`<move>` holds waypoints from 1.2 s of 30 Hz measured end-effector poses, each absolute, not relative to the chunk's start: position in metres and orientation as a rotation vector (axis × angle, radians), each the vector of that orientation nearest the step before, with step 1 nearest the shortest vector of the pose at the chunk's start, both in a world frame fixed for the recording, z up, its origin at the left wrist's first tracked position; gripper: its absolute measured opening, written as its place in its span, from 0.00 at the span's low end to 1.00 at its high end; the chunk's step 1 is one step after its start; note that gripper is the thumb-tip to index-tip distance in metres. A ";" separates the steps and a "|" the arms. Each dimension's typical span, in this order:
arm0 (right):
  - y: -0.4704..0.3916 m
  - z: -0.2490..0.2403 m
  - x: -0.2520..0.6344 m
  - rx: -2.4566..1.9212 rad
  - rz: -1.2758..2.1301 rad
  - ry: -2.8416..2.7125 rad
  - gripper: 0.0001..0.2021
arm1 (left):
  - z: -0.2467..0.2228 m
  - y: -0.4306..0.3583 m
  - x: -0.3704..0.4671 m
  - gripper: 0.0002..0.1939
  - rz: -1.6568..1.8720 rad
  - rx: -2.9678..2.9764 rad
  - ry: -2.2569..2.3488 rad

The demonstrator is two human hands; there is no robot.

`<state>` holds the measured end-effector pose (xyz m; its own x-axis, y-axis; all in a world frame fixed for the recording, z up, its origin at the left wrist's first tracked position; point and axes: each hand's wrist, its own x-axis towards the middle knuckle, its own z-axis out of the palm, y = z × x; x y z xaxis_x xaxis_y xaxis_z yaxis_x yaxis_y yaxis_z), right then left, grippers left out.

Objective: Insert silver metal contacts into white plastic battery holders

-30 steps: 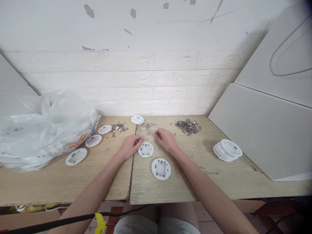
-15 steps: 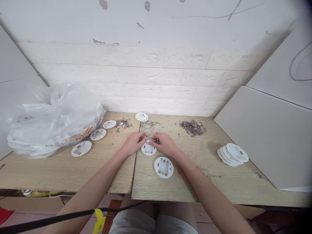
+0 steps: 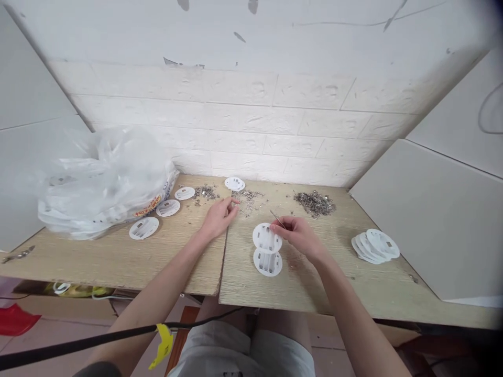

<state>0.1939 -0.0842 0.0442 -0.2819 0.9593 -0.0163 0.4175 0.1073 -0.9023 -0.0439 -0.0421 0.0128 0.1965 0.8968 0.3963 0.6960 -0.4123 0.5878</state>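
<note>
My right hand point(image 3: 299, 235) is closed around a thin metal rod-like tool point(image 3: 276, 218), whose tip points up and left. Its thumb also presses on the rim of a white round battery holder point(image 3: 263, 236) with slots in its middle. That piece overlaps a second white battery holder point(image 3: 268, 266), which lies on the table nearer to me. My left hand point(image 3: 220, 215) is over the seam between the boards, fingers loosely bent and apart, with nothing seen in it. Just past its fingertips lie scattered small metal pieces point(image 3: 248, 198).
A plastic bag point(image 3: 113, 178) of white discs sits at the left, with several holders point(image 3: 144, 228) in front and beside it. Metal parts form a heap point(image 3: 315, 203) at the back right and a smaller pile point(image 3: 206, 192) at the left. A stack of discs point(image 3: 375, 246) stands right.
My hands have parted: the left one has left the holder towards the scattered metal pieces. The right one has moved the holder right and nearer, over the second one. The view has shifted slightly.
</note>
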 end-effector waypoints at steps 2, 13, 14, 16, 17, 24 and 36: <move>-0.098 0.038 0.199 -1.421 1.068 -1.817 0.16 | 0.013 -0.041 -0.045 0.11 1.036 2.201 1.527; -0.156 0.034 0.182 -1.523 0.373 -2.110 0.25 | 0.020 -0.043 -0.049 0.14 1.081 2.264 1.529; -0.160 0.033 0.180 -1.517 0.368 -2.145 0.26 | 0.022 -0.042 -0.052 0.14 1.102 2.279 1.545; -0.167 0.028 0.177 -1.504 0.361 -2.184 0.29 | 0.026 -0.043 -0.058 0.13 1.173 2.321 1.580; -0.169 0.026 0.176 -1.499 0.354 -2.192 0.31 | 0.027 -0.045 -0.063 0.13 1.200 2.343 1.601; -0.175 0.016 0.171 -1.474 0.310 -2.236 0.26 | 0.025 -0.087 -0.104 0.11 1.238 2.531 1.817; -0.138 0.063 0.350 -2.160 -0.171 -1.268 0.38 | -0.015 -0.146 -0.188 0.24 0.965 2.556 2.067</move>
